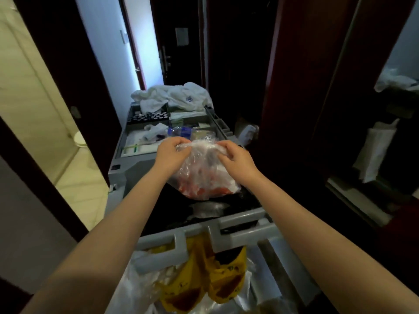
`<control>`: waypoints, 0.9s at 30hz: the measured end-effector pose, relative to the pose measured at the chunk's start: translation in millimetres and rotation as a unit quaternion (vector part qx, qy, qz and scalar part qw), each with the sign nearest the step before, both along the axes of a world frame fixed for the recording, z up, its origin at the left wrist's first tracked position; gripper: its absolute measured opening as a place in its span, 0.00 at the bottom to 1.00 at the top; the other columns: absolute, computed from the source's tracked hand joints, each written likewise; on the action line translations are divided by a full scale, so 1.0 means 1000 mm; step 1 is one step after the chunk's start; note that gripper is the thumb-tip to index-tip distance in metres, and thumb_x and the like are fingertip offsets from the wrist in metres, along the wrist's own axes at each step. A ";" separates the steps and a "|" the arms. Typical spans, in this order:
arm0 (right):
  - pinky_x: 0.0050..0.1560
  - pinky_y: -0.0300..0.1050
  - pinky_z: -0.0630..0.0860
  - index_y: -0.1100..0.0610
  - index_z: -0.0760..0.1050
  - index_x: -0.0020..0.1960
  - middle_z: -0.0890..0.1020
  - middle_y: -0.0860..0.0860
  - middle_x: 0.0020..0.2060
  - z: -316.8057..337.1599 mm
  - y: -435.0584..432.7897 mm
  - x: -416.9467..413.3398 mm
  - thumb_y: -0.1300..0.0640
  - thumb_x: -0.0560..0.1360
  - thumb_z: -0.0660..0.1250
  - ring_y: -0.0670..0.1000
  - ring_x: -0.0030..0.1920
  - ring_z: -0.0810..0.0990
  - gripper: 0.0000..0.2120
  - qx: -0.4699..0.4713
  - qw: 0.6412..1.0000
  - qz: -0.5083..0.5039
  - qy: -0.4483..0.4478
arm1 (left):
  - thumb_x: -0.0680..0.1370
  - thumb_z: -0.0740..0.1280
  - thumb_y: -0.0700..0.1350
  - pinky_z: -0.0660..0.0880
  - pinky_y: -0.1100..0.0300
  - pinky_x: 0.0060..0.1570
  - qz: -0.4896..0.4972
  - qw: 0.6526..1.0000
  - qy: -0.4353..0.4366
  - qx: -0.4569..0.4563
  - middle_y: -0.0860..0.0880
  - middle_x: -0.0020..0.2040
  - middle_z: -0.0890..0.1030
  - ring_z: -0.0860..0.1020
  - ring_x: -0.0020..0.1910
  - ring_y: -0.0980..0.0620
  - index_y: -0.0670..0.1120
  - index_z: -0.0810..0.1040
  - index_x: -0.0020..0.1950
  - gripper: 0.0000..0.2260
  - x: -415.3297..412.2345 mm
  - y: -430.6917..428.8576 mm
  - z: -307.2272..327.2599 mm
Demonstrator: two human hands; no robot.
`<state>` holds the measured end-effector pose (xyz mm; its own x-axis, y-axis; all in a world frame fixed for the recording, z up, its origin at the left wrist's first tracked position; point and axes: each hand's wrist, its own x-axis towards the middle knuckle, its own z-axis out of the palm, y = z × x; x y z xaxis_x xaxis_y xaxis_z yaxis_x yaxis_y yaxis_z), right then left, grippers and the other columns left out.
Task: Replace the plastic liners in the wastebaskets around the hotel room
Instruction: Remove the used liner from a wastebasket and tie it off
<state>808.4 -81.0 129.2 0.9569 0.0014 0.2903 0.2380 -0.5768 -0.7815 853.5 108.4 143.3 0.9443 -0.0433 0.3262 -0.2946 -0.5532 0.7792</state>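
Counts: 2 hands, left hand [172, 150] & right hand [234, 156]. 1 clear bag [204, 175] w/ red stuff inside. 1 grey cart [127, 168]. 1 heap of white towels [172, 96]. 2 yellow bags [204, 277] at the near end.

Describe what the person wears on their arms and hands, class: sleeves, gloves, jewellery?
Both forearms are bare as far as the frame shows, with no sleeves in view. The left hand and right hand wear no gloves. No watch, bracelet or ring is visible.
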 end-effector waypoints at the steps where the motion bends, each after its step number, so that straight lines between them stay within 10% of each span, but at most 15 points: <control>1: 0.52 0.44 0.73 0.52 0.73 0.65 0.79 0.47 0.54 -0.009 0.002 0.016 0.53 0.80 0.63 0.48 0.52 0.76 0.14 0.003 1.000 0.013 0.015 | 0.74 0.69 0.40 0.72 0.60 0.51 0.015 1.000 0.014 -0.006 0.49 0.48 0.81 0.78 0.49 0.52 0.45 0.82 0.48 0.04 0.010 0.002 -0.007; 11: 0.55 0.47 0.75 0.53 0.74 0.65 0.81 0.53 0.57 -0.094 0.059 0.116 0.49 0.79 0.64 0.54 0.56 0.79 0.16 -0.072 0.958 0.227 0.156 | 0.74 0.68 0.45 0.71 0.58 0.47 0.204 0.961 0.148 0.111 0.44 0.44 0.81 0.78 0.47 0.47 0.43 0.83 0.46 0.07 0.039 0.064 -0.087; 15: 0.65 0.47 0.71 0.55 0.56 0.78 0.67 0.56 0.73 -0.119 0.078 0.131 0.46 0.79 0.63 0.58 0.69 0.70 0.32 -0.301 0.854 0.348 0.244 | 0.78 0.66 0.50 0.68 0.54 0.62 0.144 0.861 0.403 0.275 0.43 0.70 0.70 0.69 0.68 0.43 0.42 0.66 0.72 0.25 0.030 0.071 -0.119; 19: 0.66 0.46 0.70 0.57 0.59 0.77 0.66 0.55 0.74 -0.114 0.089 0.140 0.46 0.80 0.63 0.56 0.70 0.68 0.31 -0.385 0.787 0.414 0.247 | 0.79 0.65 0.52 0.66 0.53 0.66 0.149 0.826 0.471 0.273 0.44 0.74 0.64 0.65 0.71 0.44 0.43 0.60 0.76 0.29 0.020 0.073 -0.132; 27: 0.57 0.49 0.75 0.55 0.77 0.61 0.80 0.52 0.58 -0.088 0.121 0.145 0.49 0.79 0.65 0.53 0.56 0.78 0.15 -0.306 0.835 0.433 0.145 | 0.79 0.64 0.50 0.69 0.59 0.40 0.264 0.872 0.337 0.238 0.45 0.49 0.75 0.73 0.45 0.49 0.49 0.74 0.44 0.07 -0.005 0.082 -0.094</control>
<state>952.9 40.4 41.4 0.5497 0.7932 -0.2621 0.6251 -0.5987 -0.5008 848.7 189.9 48.8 0.8443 0.4758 -0.2464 0.5344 -0.7810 0.3232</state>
